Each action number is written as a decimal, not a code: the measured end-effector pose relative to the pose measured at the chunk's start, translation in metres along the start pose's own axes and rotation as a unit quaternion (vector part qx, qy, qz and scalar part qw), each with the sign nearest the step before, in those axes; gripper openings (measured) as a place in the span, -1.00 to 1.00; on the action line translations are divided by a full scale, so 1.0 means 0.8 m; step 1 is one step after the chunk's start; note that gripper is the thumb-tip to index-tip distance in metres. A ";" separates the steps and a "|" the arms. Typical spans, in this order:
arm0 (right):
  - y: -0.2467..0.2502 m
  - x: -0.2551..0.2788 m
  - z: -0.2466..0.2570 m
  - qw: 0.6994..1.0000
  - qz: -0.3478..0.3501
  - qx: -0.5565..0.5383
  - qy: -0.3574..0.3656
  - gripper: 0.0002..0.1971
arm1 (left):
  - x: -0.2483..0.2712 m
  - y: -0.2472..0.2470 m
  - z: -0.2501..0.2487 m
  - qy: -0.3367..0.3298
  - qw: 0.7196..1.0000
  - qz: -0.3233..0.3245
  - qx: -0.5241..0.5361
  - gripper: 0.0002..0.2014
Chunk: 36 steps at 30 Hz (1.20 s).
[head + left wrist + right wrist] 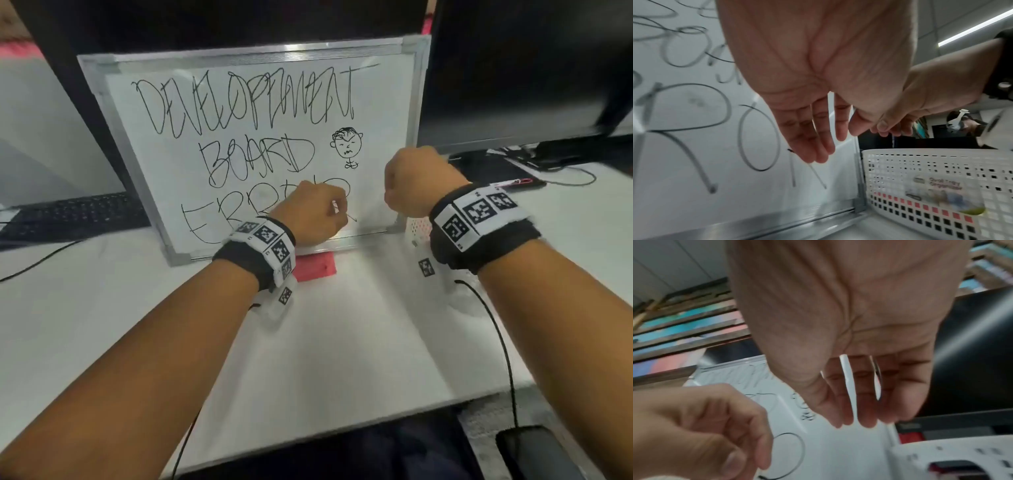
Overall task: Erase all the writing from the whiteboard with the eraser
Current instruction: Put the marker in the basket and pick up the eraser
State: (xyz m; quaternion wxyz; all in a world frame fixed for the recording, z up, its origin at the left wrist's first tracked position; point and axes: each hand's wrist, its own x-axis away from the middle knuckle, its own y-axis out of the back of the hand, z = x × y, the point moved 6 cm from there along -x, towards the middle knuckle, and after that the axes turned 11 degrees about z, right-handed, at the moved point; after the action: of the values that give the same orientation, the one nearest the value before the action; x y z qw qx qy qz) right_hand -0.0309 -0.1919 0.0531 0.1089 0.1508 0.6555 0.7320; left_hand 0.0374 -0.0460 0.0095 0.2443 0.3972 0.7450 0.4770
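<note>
Both hands are held before the whiteboard [239, 102]; the left hand [313, 214] and right hand [416, 181] are empty, with fingers loosely bent. The writing [246, 99] is unerased.

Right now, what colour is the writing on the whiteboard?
Black marker writing on the white whiteboard, clearest in the head view.

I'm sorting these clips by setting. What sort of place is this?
Most likely an office desk: a keyboard on the left, a dark monitor on the right, and a framed whiteboard propped between them.
</note>
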 end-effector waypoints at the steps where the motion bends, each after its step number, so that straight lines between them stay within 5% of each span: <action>1: 0.003 0.002 -0.015 1.000 0.012 0.019 -0.015 -0.86 | -0.007 -0.003 -0.009 -0.014 1.000 0.002 0.002 -0.86; 5: 0.005 0.013 -0.069 0.992 0.079 0.017 -0.100 -0.82 | -0.037 -0.017 -0.061 -0.072 0.997 0.020 0.001 -0.69; 7: 0.001 0.010 -0.083 0.989 0.096 -0.005 -0.109 -0.98 | -0.049 -0.022 -0.083 -0.104 0.994 0.018 -0.006 -0.61; 10: -0.006 -0.003 -0.106 0.977 0.150 -0.006 -0.150 -0.75 | -0.073 -0.035 -0.112 -0.142 0.989 0.027 -0.032 -0.52; 15: -0.033 -0.014 -0.126 0.955 0.231 0.115 -0.145 -0.89 | -0.102 -0.064 -0.132 -0.157 0.981 0.068 -0.086 -0.66; 19: -0.050 -0.012 -0.140 0.936 0.268 0.204 -0.101 -0.52 | -0.107 -0.076 -0.121 -0.139 0.983 0.091 -0.083 -0.72; 26: -0.066 -0.019 -0.136 0.950 0.227 0.203 -0.075 -0.39 | -0.106 -0.078 -0.110 -0.142 0.984 0.083 -0.072 -0.79; 32: -0.046 -0.010 -0.139 0.963 0.192 0.088 -0.168 -0.43 | -0.106 -0.083 -0.113 -0.164 0.981 0.077 -0.066 -0.80; 36: -0.005 0.000 -0.139 0.970 0.102 -0.035 -0.219 -0.52 | -0.107 -0.080 -0.111 -0.168 0.982 0.056 -0.073 -0.77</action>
State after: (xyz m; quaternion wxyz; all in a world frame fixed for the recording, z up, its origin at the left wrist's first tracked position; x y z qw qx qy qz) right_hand -0.0713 -0.2946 0.0383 0.1798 0.3697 0.5708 0.7108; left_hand -0.0032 -0.1770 -0.0117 0.3670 0.4938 0.6333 0.4694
